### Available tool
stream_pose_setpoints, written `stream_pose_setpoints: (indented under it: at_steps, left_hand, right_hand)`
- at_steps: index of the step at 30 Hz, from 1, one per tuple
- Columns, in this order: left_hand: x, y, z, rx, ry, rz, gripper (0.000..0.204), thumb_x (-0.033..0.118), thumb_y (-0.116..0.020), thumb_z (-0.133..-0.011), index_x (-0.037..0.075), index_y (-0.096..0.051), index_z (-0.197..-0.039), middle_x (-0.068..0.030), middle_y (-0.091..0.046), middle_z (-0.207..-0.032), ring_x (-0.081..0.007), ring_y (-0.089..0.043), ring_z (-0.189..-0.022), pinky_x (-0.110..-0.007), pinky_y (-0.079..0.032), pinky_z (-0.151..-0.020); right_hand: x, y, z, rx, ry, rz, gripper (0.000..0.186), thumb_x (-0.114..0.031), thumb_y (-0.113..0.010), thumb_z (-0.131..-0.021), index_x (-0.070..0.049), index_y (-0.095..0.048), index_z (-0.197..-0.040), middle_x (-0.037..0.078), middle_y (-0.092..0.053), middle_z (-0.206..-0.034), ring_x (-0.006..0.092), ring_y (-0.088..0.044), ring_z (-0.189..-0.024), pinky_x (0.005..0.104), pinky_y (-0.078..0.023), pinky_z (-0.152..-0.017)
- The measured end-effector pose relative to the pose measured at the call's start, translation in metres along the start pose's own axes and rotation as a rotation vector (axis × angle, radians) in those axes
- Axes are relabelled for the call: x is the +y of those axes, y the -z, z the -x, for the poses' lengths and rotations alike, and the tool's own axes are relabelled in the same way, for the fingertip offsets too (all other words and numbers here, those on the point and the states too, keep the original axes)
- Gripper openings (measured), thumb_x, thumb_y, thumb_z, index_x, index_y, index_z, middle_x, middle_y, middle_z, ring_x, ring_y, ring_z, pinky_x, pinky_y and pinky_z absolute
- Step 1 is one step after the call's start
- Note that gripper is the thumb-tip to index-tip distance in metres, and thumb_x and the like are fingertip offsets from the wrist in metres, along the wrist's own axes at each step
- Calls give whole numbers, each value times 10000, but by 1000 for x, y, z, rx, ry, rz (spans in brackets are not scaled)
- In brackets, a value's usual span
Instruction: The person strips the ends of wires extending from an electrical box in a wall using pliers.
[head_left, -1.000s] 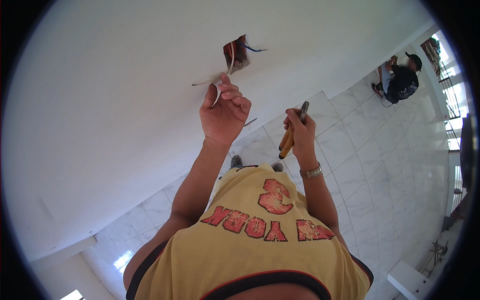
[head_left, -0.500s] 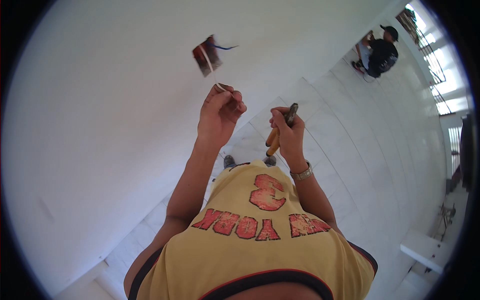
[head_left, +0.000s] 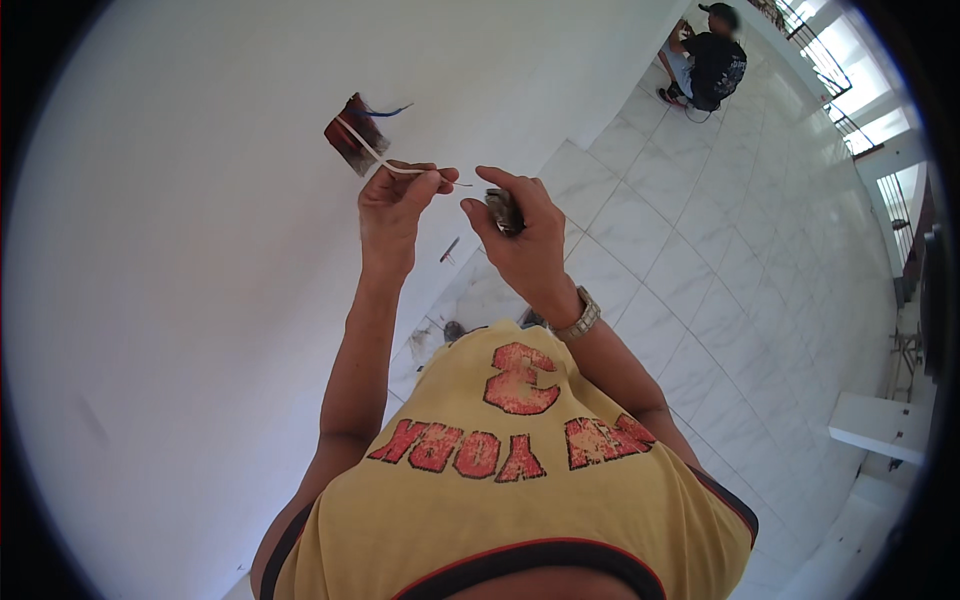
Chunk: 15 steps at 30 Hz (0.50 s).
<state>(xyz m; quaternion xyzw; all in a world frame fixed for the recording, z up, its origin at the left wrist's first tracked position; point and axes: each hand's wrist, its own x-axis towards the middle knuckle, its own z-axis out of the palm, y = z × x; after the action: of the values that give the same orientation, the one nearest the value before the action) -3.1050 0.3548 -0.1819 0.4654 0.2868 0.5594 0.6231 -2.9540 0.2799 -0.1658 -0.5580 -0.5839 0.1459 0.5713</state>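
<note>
A white wire point(head_left: 362, 140) comes out of a reddish-brown wall box point(head_left: 345, 150), where a blue wire point(head_left: 388, 110) also sticks out. My left hand point(head_left: 392, 205) pinches the white wire close to its end, and a thin bare tip points rightward past the fingers. Tucked in my right hand point(head_left: 530, 235) is a pair of pliers point(head_left: 505, 212); only the dark metal head shows, the handles being hidden by the hand. The right thumb and forefinger are spread apart, just right of the wire's tip and not touching it.
The white wall point(head_left: 200, 250) fills the left side. A thin dark object point(head_left: 450, 250) shows below my hands. Pale tiles point(head_left: 690, 280) cover the floor at right. Another person point(head_left: 715, 60) crouches by the wall at the far right, and a white ledge point(head_left: 880, 425) stands at lower right.
My right hand has moved left and turned, close to the wire's end; its thumb and forefinger have spread. The pliers' yellow handles no longer show. The view has shifted, with the wall box now further left.
</note>
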Motion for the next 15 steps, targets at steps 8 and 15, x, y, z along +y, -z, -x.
stream_pose_setpoints:
  at_steps: [8,15]
  left_hand:
    - [9,-3,6,-74,25,63,139,98,-658,-977,24,-660,-1095,-131,-741,-1007,-201,-719,-918,-330,-568,-855]
    - [-10,18,-11,-217,32,343,178,184,-670,-991,53,-656,-1110,-143,-740,-1028,-179,-699,-838,-298,-547,-793]
  right_hand:
    - [13,-11,-6,65,151,108,120,-100,-758,-872,-32,-690,-945,43,-615,-734,158,-530,-673,315,-444,-617]
    - [-13,-8,3,-47,-449,-230,223,-222,-688,-962,-4,-663,-928,-23,-491,-611,59,-421,-551,276,-363,-525]
